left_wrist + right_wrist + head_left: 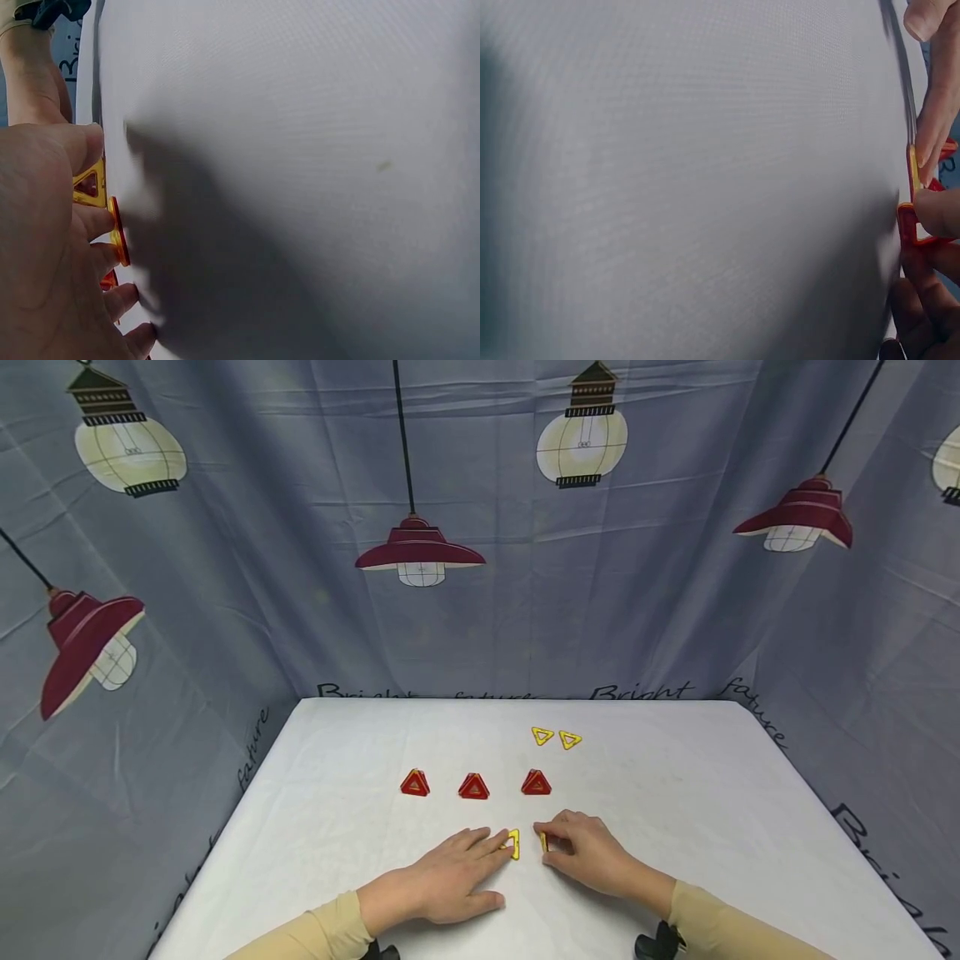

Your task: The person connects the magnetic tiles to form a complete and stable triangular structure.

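My left hand (457,877) lies over the white table with its fingers straight, the fingertips resting on a yellow triangular tile (516,845). The left wrist view shows this tile edge-on as a thin red and yellow strip (120,236). My right hand (592,852) pinches a second triangular tile (543,842) between thumb and fingers, just right of the first. This tile stands tilted up from the table, its frame looking yellow in the left wrist view and red in the right wrist view. Fingers hide part of both tiles.
Beyond the hands, three red pyramid-like triangle pieces stand in a row: left (415,782), middle (473,787) and right (536,782). Farther back lie two yellow triangular tiles, one (542,736) beside the other (570,740). A grey curtain (465,635) with printed lamps hangs behind the table.
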Demonstrator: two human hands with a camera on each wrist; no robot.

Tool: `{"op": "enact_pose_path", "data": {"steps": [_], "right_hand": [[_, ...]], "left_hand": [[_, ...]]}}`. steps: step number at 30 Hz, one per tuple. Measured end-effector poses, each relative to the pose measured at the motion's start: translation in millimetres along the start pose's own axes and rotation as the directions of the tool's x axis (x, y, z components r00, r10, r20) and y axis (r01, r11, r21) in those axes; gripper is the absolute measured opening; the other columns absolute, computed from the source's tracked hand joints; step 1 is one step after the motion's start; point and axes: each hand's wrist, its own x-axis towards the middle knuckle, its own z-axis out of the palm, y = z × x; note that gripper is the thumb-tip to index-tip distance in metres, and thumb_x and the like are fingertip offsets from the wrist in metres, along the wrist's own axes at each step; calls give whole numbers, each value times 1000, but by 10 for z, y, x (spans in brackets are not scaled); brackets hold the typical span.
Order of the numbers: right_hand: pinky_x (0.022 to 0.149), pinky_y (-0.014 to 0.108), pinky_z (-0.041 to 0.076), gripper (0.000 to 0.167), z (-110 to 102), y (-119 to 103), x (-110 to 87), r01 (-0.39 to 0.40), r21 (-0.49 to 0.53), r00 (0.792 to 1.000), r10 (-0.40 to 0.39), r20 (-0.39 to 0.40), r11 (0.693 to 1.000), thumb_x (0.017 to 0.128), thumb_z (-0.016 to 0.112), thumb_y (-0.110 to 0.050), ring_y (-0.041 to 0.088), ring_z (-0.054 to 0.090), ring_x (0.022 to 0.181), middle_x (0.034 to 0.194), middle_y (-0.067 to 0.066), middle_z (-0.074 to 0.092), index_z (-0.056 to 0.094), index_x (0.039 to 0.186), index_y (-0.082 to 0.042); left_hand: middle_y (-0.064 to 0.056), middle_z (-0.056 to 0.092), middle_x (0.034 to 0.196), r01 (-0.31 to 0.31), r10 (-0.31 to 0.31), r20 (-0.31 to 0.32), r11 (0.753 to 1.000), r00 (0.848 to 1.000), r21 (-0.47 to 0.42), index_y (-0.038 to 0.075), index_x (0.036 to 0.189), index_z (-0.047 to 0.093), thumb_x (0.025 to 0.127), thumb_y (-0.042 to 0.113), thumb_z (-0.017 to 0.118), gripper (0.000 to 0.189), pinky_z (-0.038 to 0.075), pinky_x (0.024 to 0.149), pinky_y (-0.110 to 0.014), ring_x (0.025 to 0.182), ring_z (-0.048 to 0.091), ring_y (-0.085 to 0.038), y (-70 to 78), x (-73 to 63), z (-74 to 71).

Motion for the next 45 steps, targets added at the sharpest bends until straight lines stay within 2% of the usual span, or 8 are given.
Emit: {"op": "enact_pose_path", "data": {"steps": [5, 9, 13, 18, 28, 39, 45], "right_hand": [[85, 39, 43, 43, 6, 23, -3, -9, 26, 1000, 9, -13, 1000, 87, 83, -32, 5, 51, 92, 107, -18, 58, 74, 128, -18], [84, 37, 45, 42, 17, 34, 12, -6, 39, 999, 8, -32, 999, 85, 85, -32, 5, 53, 91, 107, -18, 61, 75, 124, -18], [82, 34, 50, 39, 29, 23, 37, -41, 74, 998, 44, -43, 996, 83, 87, -29, 6, 57, 91, 105, -18, 64, 75, 119, -19], [89, 39, 52, 37, 44, 11, 45, -77, 112, 996, 82, -41, 991, 83, 87, -29, 7, 61, 98, 107, -17, 66, 75, 117, -20], [89, 40, 51, 35, 54, 20, 50, -64, 112, 995, 72, -69, 992, 80, 89, -29, 8, 58, 99, 103, -19, 66, 75, 111, -23], [89, 39, 51, 36, 61, 14, 60, -52, 105, 994, 61, -85, 993, 80, 89, -29, 6, 59, 97, 102, -20, 66, 75, 112, -22], [92, 44, 51, 36, 80, -22, 75, -51, 109, 994, 61, -90, 993, 80, 89, -28, 8, 62, 99, 103, -18, 68, 75, 112, -22]], "left_hand": [[-1, 26, 168, -18, 18, -2, 1000, 1000, 19, 18, 161, 36, 106, 54, 44, 66, 26, 121, -45, 152, 27, -28, -3, 6, -2], [-1, 27, 167, -29, 29, -8, 999, 1000, 21, 18, 161, 35, 106, 55, 43, 67, 27, 120, -45, 151, 28, -29, -2, 5, -5], [-2, 27, 167, -33, 33, -11, 999, 999, 21, 18, 161, 35, 106, 55, 43, 67, 27, 120, -47, 151, 28, -30, 2, 3, -8], [0, 27, 167, -19, 19, -6, 999, 1000, 33, 20, 162, 34, 106, 56, 43, 67, 26, 120, -47, 152, 27, -29, 8, 8, 11], [2, 25, 168, 1, -1, 8, 1000, 1000, 19, 21, 162, 33, 105, 57, 42, 68, 24, 121, -48, 153, 24, -28, 15, 18, 25], [2, 23, 168, -1, 0, 24, 1000, 1000, 14, 22, 162, 32, 106, 57, 42, 68, 23, 121, -48, 153, 22, -29, 18, 22, 8], [3, 23, 169, 10, -10, 24, 1000, 1000, 14, 23, 162, 33, 105, 58, 42, 67, 24, 121, -49, 153, 23, -29, 20, 23, 15]]}}
